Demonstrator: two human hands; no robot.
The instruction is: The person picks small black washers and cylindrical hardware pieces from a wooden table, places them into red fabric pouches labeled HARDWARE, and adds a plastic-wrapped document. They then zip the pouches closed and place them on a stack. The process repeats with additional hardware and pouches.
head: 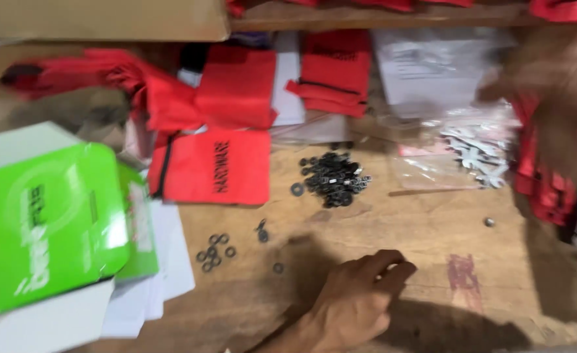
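**Hand on bench beside loose black washers**

One hand (357, 297) is seen low centre, resting on the wooden bench (432, 216); which hand it is cannot be told from the view, though it is entered from the lower middle and is read here as the left; its fingers (393, 268) are curled inward with tips pinched together, and something small and pale may be held at the tips, but that cannot be confirmed; a blurred shape at the right edge (563, 98) may be the other hand, its state cannot be told.

The main pile of black washers (333, 176) is located up-bench of the hand, well apart from it; a small cluster of washers (213, 252) is laid to the left; a single washer (279, 267) is found just beside the hand's left; a lone small nut (490, 222) is set apart to the right.

A red fabric pouch (213, 167) is laid flat left of the pile; more red pouches (334, 72) are stacked behind; a clear plastic bag of metal wrenches (475, 153) is placed right of the pile; a green-and-white box (40, 216) is seen at far left on white paper sheets (171, 255); a cardboard box (105, 19) is visible at top left.
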